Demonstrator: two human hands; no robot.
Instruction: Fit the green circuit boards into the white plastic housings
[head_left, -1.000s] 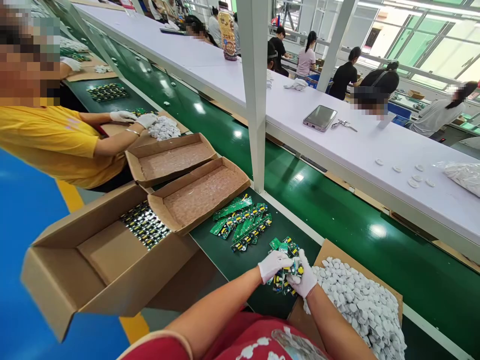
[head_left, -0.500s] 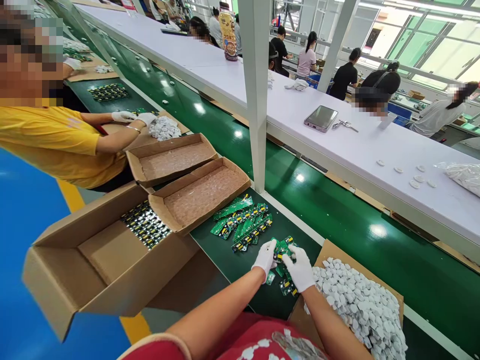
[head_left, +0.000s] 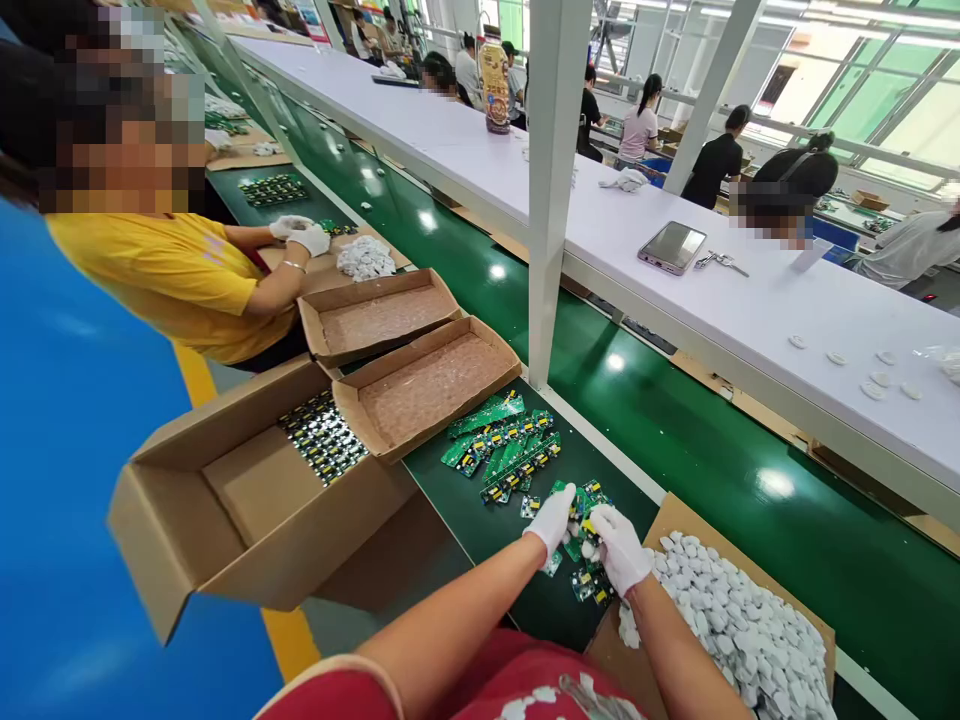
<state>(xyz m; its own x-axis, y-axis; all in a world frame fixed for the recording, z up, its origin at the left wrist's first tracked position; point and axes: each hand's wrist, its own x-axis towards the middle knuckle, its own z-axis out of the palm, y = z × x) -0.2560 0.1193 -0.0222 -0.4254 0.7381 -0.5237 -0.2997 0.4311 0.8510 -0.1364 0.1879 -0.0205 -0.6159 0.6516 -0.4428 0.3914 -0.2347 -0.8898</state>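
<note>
My left hand (head_left: 552, 520), in a white glove, is closed on a small green circuit board (head_left: 576, 508). Facing it, my gloved right hand (head_left: 621, 548) grips circuit board pieces with yellow and black parts; fingers hide much of what is held. Loose small boards (head_left: 592, 584) lie on the dark bench just beneath the hands. Beyond my left hand is a heap of long circuit board strips (head_left: 517, 460). By my right wrist, many small white plastic pieces (head_left: 739, 610) are piled on a cardboard sheet (head_left: 672, 512).
Two shallow cardboard trays (head_left: 439, 385) and a deep carton (head_left: 225, 575) with boards inside stand at left. A co-worker in a yellow shirt (head_left: 157, 280) sits beyond them. A white post (head_left: 551, 200) rises beside a shelf holding a phone (head_left: 673, 246) and keys (head_left: 721, 262).
The view has turned left, so the scene sits further right. My hands remain together over the loose boards, with slightly more space between the fingers.
</note>
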